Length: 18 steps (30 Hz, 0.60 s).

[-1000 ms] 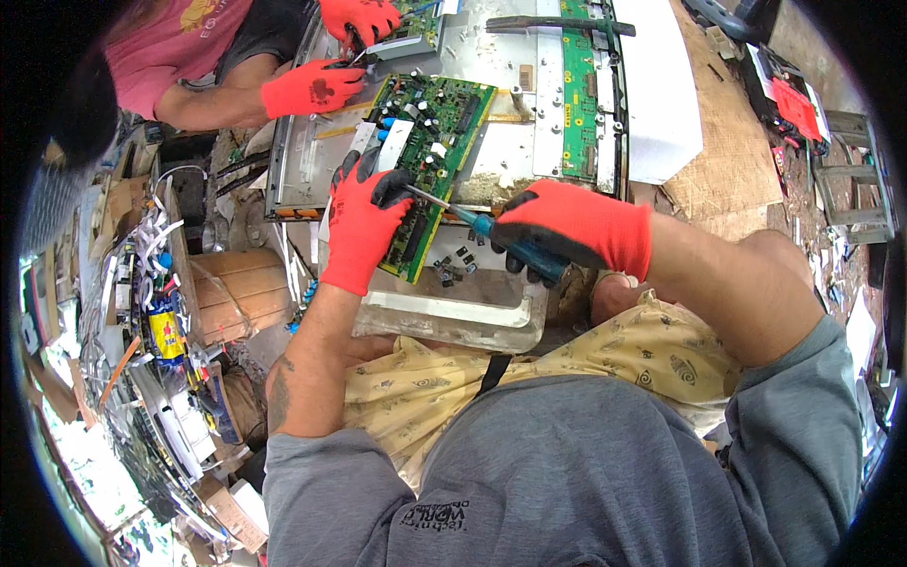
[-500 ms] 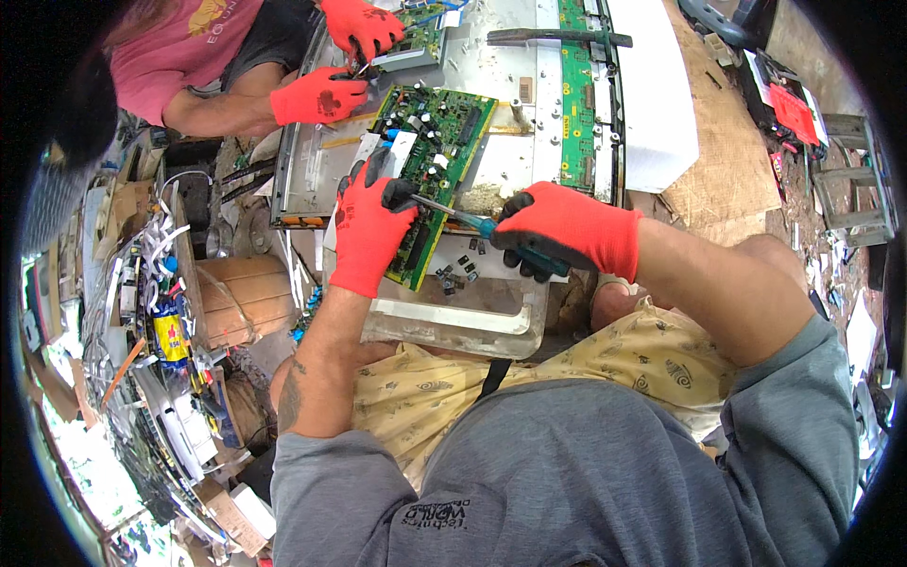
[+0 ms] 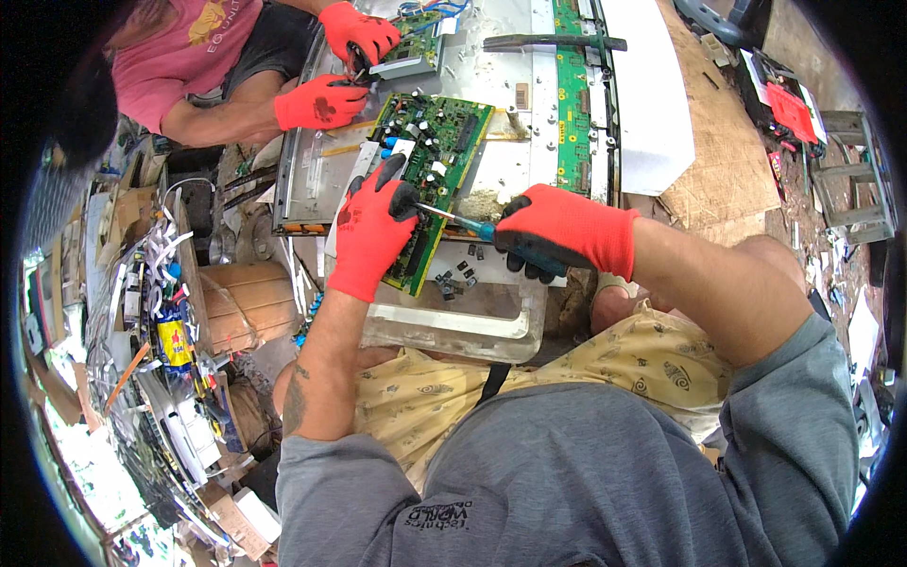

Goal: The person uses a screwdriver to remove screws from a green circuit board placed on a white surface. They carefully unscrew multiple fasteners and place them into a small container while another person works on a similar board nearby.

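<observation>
Cluttered outdoor teardown surface (image 3: pixel 312 180) at 12 o'clock. Left hand (image 3: pixel 371 230) grips the green circuit board (image 3: pixel 430 170), tilted on edge; right hand (image 3: pixel 557 231) is wrapped round a screwdriver (image 3: pixel 472 227), tip at the board. Step: prying or unscrewing, probably. Next: steady leverage. Tip contact is hidden behind the left thumb

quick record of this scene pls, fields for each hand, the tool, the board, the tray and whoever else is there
left hand: red glove, grips the circuit board
right hand: red glove, holds the screwdriver
screwdriver: tip points at the board by the left hand
circuit board: green, tilted over the metal chassis
tray: clear, small dark parts inside
co-worker: red gloves, at a second board
</observation>
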Tool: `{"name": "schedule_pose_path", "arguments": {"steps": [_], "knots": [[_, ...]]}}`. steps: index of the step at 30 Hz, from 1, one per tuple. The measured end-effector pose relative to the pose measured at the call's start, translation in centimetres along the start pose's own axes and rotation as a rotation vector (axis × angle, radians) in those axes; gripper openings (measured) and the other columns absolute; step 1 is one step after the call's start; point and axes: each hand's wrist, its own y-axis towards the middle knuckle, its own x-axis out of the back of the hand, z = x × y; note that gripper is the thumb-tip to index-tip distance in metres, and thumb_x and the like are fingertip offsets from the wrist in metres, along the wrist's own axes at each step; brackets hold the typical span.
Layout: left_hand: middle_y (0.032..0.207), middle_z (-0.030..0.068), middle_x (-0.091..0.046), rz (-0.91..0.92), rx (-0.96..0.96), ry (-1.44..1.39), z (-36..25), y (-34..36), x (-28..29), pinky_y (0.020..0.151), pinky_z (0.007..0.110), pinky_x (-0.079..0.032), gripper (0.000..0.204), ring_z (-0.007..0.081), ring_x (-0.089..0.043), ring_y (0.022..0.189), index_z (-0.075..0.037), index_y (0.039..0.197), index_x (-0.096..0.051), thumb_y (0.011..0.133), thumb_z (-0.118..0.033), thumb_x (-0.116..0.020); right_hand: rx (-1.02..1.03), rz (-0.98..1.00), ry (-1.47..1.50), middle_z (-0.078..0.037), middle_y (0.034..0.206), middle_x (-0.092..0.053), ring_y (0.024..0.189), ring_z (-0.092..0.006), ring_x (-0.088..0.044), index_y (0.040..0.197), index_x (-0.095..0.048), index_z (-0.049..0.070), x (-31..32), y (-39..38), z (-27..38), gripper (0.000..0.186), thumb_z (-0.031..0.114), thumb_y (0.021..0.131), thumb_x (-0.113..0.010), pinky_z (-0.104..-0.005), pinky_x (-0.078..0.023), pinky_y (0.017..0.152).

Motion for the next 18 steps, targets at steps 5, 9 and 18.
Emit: {"name": "schedule_pose_path", "arguments": {"steps": [5, 9, 18], "knots": [[0.145, 0.0045, -0.059, 0.097, -0.122, 0.117, 0.7, 0.1, 0.7, 0.105, 0.047, -0.048, 0.027, 0.0336, -0.061, 0.121, -0.011, 0.105, -0.07, 0.079, -0.013, -0.077, 0.134, -0.194, -0.093, -0.011, 0.078, -0.07, 0.059, -0.0199, -0.066, 0.101, -0.069, 0.002, -1.5, -0.1, -0.9, 0.037, 0.036, 0.087, -0.072, -0.0335, -0.054, 0.054], [0.146, 0.005, -0.058, 0.035, -0.027, 0.057, 0.2, -0.1, 0.2, 0.101, 0.047, -0.05, 0.027, 0.0345, -0.061, 0.12, -0.012, 0.106, -0.069, 0.08, -0.013, -0.076, 0.245, 0.134, -0.09, -0.013, 0.088, -0.073, 0.064, -0.0179, -0.069, 0.111, -0.07, 0.004, -0.1, 0.2, -1.1, 0.037, 0.037, 0.097, -0.061, -0.033, -0.058, 0.058], [0.146, 0.0044, -0.058, 0.068, -0.184, 0.16, 1.2, 0.0, 0.7, 0.094, 0.045, -0.054, 0.027, 0.0351, -0.064, 0.113, -0.013, 0.106, -0.07, 0.08, -0.013, -0.076, 0.155, -0.158, -0.025, -0.015, 0.082, -0.073, 0.065, -0.0235, -0.072, 0.096, -0.071, 0.0, -1.4, 0.1, -1.0, 0.038, 0.038, 0.088, -0.072, -0.0359, -0.058, 0.055]]}}
